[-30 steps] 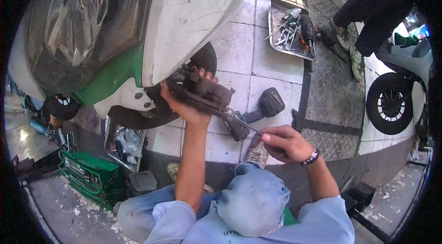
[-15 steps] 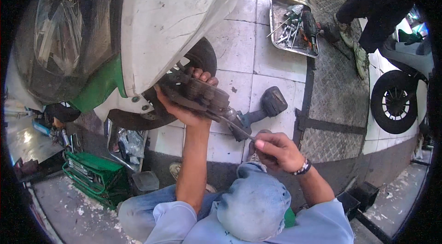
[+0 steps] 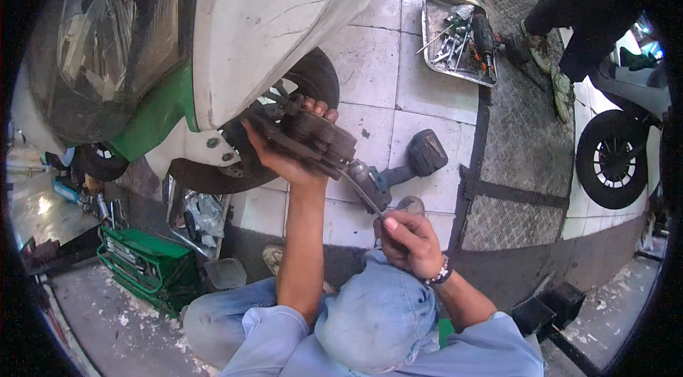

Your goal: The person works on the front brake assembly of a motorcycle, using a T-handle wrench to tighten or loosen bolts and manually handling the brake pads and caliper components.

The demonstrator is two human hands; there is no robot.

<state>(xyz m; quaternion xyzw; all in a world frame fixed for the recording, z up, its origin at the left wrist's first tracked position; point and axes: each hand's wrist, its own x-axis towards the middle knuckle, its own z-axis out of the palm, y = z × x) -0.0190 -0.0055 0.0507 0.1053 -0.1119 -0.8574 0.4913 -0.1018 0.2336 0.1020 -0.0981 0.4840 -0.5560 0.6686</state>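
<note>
Below the white and green body of a scooter point(image 3: 249, 14), my left hand point(image 3: 284, 156) grips a dark brake caliper point(image 3: 320, 135), fingertips curled over its far side, beside the wheel point(image 3: 313, 67). My right hand point(image 3: 405, 238) is closed on the end of a slim metal wrench point(image 3: 366, 199), which reaches up to the caliper's lower right part. A cordless power tool point(image 3: 425, 153) lies on the tiles just right of the caliper, partly behind the wrench.
A metal tray of tools point(image 3: 455, 43) lies upper right. Another person's dark-clad legs point(image 3: 569, 0) stand by a second scooter with a spoked wheel point(image 3: 612, 160). Lower left are a green toolbox point(image 3: 146, 270), a tray with plastic bags point(image 3: 203, 217) and a clear container point(image 3: 226, 272).
My right hand has moved left, swinging the wrench to a steeper angle. My left hand and the caliper have shifted slightly up and left.
</note>
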